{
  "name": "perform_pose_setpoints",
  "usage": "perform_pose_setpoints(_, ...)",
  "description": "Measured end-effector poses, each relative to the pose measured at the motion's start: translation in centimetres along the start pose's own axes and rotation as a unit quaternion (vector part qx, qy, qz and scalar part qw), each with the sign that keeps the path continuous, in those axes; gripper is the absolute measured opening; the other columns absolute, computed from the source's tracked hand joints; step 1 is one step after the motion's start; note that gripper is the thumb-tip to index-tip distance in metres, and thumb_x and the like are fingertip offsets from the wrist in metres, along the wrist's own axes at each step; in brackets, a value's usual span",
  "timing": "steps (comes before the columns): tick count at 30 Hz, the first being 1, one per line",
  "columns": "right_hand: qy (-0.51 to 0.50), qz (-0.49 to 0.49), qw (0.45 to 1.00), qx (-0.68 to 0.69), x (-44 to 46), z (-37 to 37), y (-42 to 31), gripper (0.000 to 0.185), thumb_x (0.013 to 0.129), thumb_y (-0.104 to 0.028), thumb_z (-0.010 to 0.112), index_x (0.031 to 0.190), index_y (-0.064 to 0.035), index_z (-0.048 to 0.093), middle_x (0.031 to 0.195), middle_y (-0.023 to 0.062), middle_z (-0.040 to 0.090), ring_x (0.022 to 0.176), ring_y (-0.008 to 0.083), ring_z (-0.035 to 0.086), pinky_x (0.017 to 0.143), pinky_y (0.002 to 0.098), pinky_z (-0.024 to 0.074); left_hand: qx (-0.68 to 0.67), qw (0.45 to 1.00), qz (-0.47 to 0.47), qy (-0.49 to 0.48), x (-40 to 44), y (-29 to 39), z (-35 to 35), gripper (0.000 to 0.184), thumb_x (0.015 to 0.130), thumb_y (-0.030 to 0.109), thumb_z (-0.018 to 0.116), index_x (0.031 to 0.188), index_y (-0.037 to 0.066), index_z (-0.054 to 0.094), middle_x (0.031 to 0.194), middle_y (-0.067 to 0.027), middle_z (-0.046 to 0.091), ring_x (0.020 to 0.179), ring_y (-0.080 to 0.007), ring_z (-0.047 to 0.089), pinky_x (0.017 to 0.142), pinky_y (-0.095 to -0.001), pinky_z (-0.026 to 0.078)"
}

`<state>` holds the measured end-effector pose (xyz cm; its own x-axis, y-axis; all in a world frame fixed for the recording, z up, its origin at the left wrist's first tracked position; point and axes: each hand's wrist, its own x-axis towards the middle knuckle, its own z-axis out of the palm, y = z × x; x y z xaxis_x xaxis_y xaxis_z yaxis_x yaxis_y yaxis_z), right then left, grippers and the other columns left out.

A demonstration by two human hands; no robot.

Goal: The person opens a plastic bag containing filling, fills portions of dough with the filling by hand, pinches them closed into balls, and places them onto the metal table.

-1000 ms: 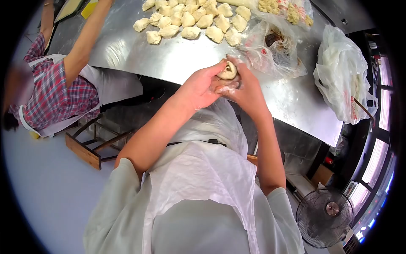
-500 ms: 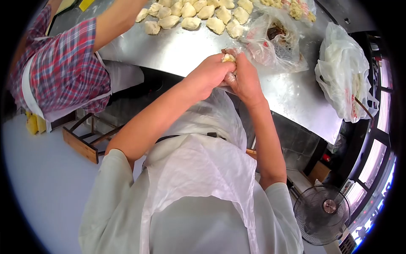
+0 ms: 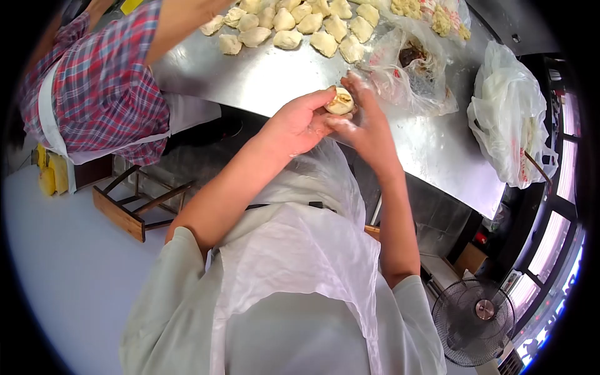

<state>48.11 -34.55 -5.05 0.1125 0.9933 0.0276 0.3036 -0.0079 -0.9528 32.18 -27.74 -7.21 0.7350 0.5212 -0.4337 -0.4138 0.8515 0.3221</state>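
Note:
A round piece of dough [image 3: 339,101] with brownish filling showing at its top sits between my hands, just over the front edge of the metal table. My left hand [image 3: 302,122] grips it from the left, thumb on its upper side. Close against its right side is my right hand [image 3: 367,122], fingers stretched upward and thumb apart below; whether it touches the dough I cannot tell. White flour dusts the right fingers. Beyond, several pale dough pieces [image 3: 288,40] lie in rows on the table. To their right is a clear plastic bag [image 3: 431,81] with dark brown contents.
A person in a plaid shirt [image 3: 103,94] stands at the left, one arm over the metal table [image 3: 250,81]. At the right edge is a white plastic bag [image 3: 509,112]. A wooden stool [image 3: 122,212] stands lower left, a fan [image 3: 475,322] lower right. Crumbly dough [image 3: 440,22] lies at the back.
My hands have opened up from around the dough, so its filled top now shows. The right fingers have spread. The neighbour's arm has shifted slightly right.

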Motion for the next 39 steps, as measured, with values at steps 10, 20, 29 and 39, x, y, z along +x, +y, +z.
perform_pose_setpoints(10, -0.002, -0.105, 0.985, -0.140, 1.9, 1.1, 3.6, 0.058, 0.088, -0.010, 0.072, 0.141, 0.0026, 0.052, 0.134, 0.0239, 0.060, 0.124, 0.0403, 0.058, 0.106, 0.0424, 0.0462, 0.260, 0.964, 0.024, 0.058, 0.8, 0.0, 1.5, 0.019, 0.101, 0.020, 0.058, 0.107, 0.003, 0.062, 0.103, -0.0022, 0.063, 0.093, -0.0094, 0.060, 0.084, -0.0289, 0.049)
perform_pose_setpoints(20, 0.075, -0.054, 0.996, 0.010, 2.7, 2.9, 1.6, 0.034, 0.106, -0.016, 0.051, 0.132, 0.0033, 0.062, 0.132, 0.0175, 0.067, 0.116, 0.0253, 0.064, 0.102, 0.0365, 0.0484, 0.243, 0.967, 0.042, 0.072, -2.3, 3.2, 4.7, 0.034, 0.111, 0.038, 0.048, 0.113, 0.006, 0.061, 0.107, 0.0003, 0.061, 0.093, -0.0089, 0.057, 0.089, -0.0280, 0.049)
perform_pose_setpoints(29, 0.090, -0.006, 0.993, 0.079, 4.6, 3.4, -0.4, 0.037, 0.107, -0.022, 0.050, 0.131, 0.0035, 0.064, 0.137, 0.0185, 0.064, 0.119, 0.0234, 0.061, 0.106, 0.0350, 0.0462, 0.108, 0.980, 0.154, 0.059, 0.7, -1.0, 1.1, 0.037, 0.114, 0.034, 0.038, 0.128, 0.006, 0.057, 0.115, -0.0035, 0.063, 0.098, -0.0105, 0.061, 0.089, -0.0306, 0.051)
perform_pose_setpoints(39, 0.106, -0.004, 0.994, 0.018, 3.4, 2.3, -1.2, 0.030, 0.104, -0.023, 0.060, 0.117, 0.0019, 0.070, 0.102, 0.0144, 0.073, 0.090, 0.0187, 0.067, 0.090, 0.0323, 0.0515, 0.180, 0.976, 0.109, 0.052, 0.3, -0.3, 3.0, 0.042, 0.114, 0.039, 0.036, 0.130, 0.006, 0.057, 0.114, -0.0042, 0.064, 0.102, -0.0135, 0.063, 0.091, -0.0324, 0.053)
